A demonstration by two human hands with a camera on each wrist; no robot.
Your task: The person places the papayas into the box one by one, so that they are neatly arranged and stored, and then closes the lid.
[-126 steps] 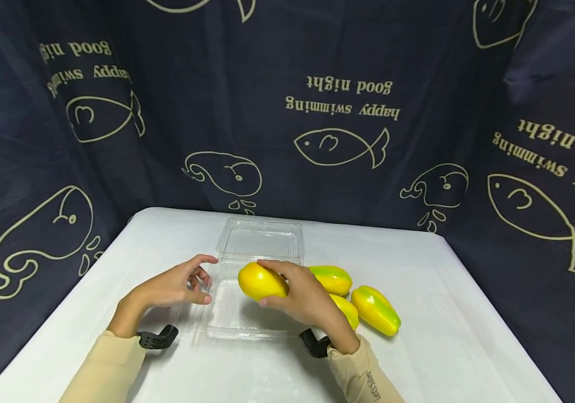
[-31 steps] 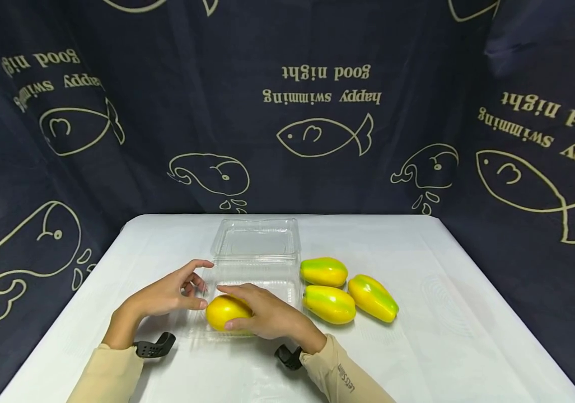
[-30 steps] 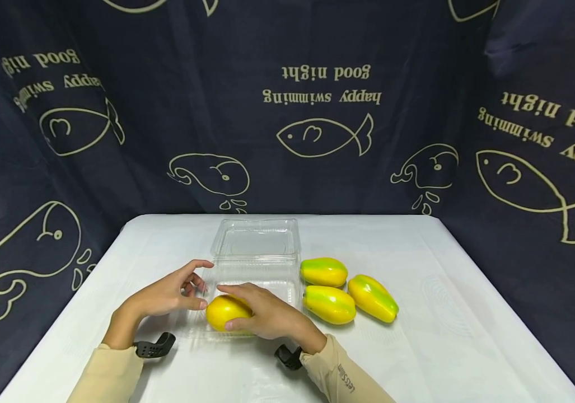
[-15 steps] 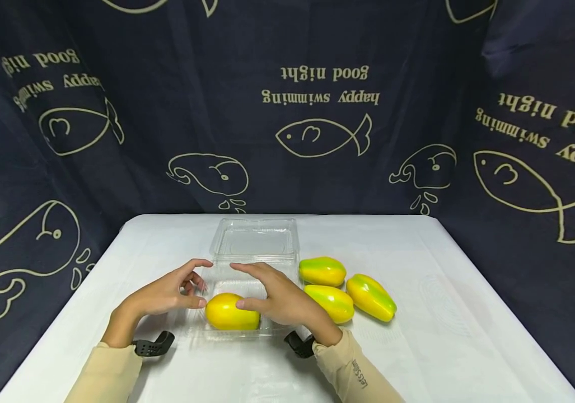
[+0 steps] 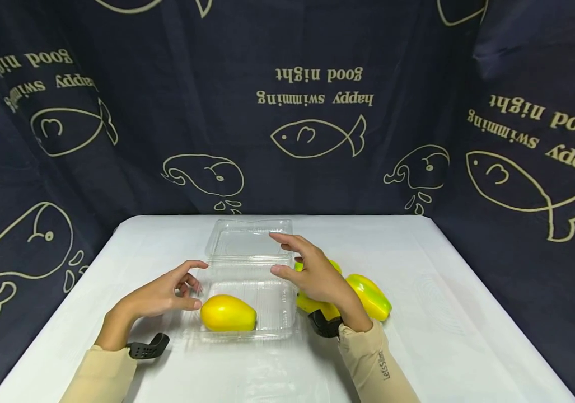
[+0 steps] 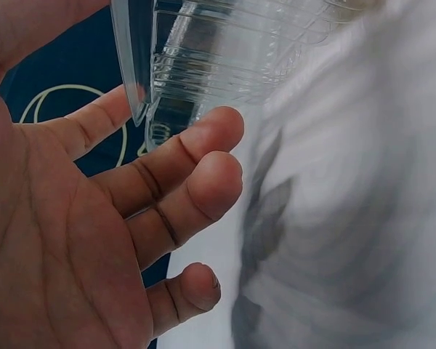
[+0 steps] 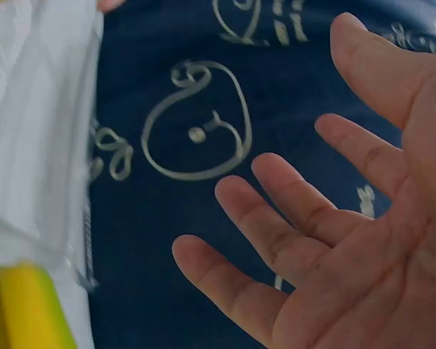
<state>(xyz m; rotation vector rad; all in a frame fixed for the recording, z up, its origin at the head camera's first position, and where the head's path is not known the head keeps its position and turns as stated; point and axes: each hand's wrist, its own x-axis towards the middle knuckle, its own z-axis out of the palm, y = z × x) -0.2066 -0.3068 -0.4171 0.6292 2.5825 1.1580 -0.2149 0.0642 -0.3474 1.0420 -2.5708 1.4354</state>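
Observation:
A yellow papaya (image 5: 228, 313) lies in the front left of the clear clamshell box's base (image 5: 276, 310). The box's lid (image 5: 237, 243) is folded back behind it. My left hand (image 5: 161, 291) stays by the box's left side, thumb and fingers apart; the left wrist view puts the clear plastic edge (image 6: 134, 65) close to the fingers, and contact is unclear. Holding nothing, my right hand (image 5: 319, 277) hovers above the box's right side with spread fingers. Beneath it, two yellow-green papayas are partly hidden, one showing at the front (image 5: 312, 304). A third papaya (image 5: 369, 296) lies to their right.
A white cloth covers the table (image 5: 438, 313). Behind and at both sides hangs a dark blue curtain (image 5: 247, 134) printed with fish and whales. Each wrist wears a black band, the left band (image 5: 149, 347) and the right band (image 5: 325, 323).
My right hand has set the papaya down in the box's base, let go, and moved up and right over the loose papayas. The left hand has kept its place by the box.

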